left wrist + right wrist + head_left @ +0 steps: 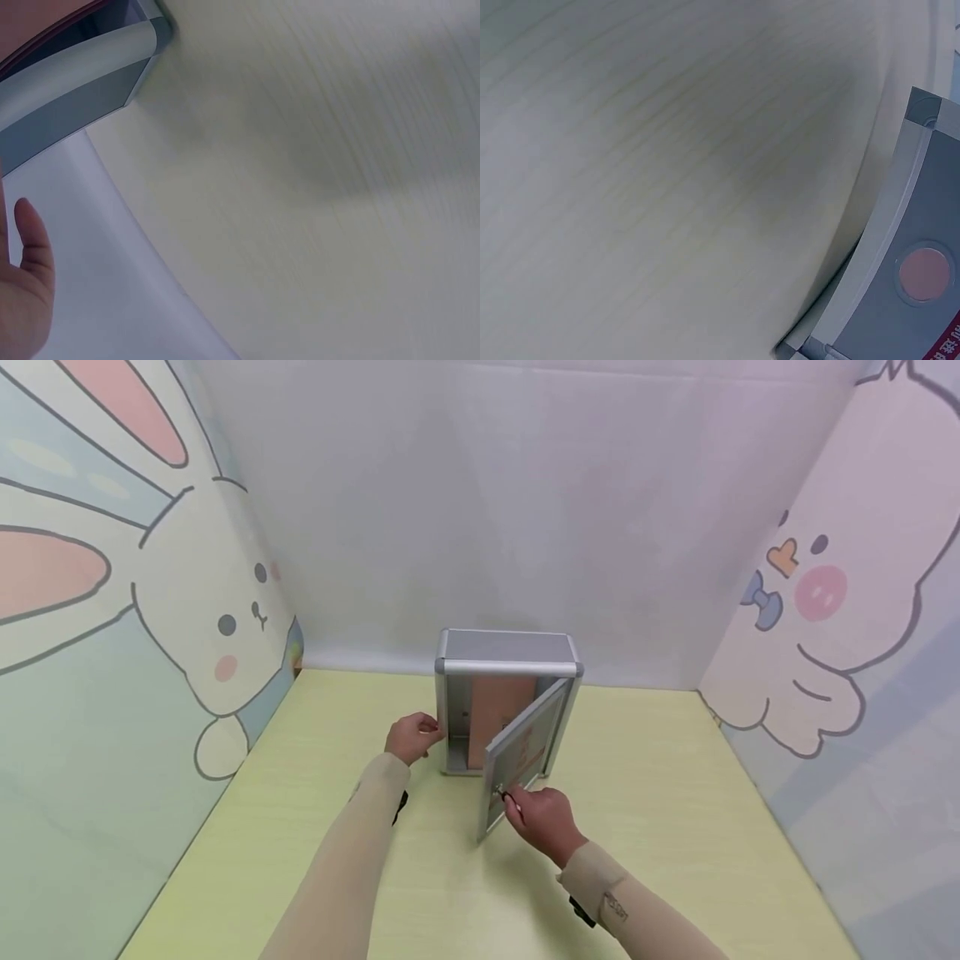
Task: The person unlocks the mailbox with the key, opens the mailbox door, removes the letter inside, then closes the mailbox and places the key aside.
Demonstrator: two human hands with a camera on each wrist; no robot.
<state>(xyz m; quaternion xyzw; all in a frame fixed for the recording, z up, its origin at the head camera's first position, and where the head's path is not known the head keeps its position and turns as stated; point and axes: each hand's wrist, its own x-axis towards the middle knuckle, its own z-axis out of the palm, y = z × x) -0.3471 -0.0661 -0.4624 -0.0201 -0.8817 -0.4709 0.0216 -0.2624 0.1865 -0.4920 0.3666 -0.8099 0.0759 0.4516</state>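
Note:
A small grey metal cabinet [510, 647] stands upright on the table, its hinged door [525, 747] swung out toward me. My right hand [551, 822] pinches a small black-headed key [507, 796] at the lock near the door's free edge. Beside the cabinet's left wall, my left hand [411, 739] rests its fingertips at the front edge. In the left wrist view the left thumb [34, 240] stands straight, while the other fingers are mostly cut off. An orange-brown flat thing [495, 718] stands inside the cabinet. The right wrist view leaves the right hand out.
The pale yellow table [637, 760] spreads around the cabinet. Behind it hangs a white backdrop [480, 510]. Side walls carry a cartoon rabbit [202, 577] at left and a white cartoon bird [855, 527] at right. Red lettering [949, 341] marks the door's outer face.

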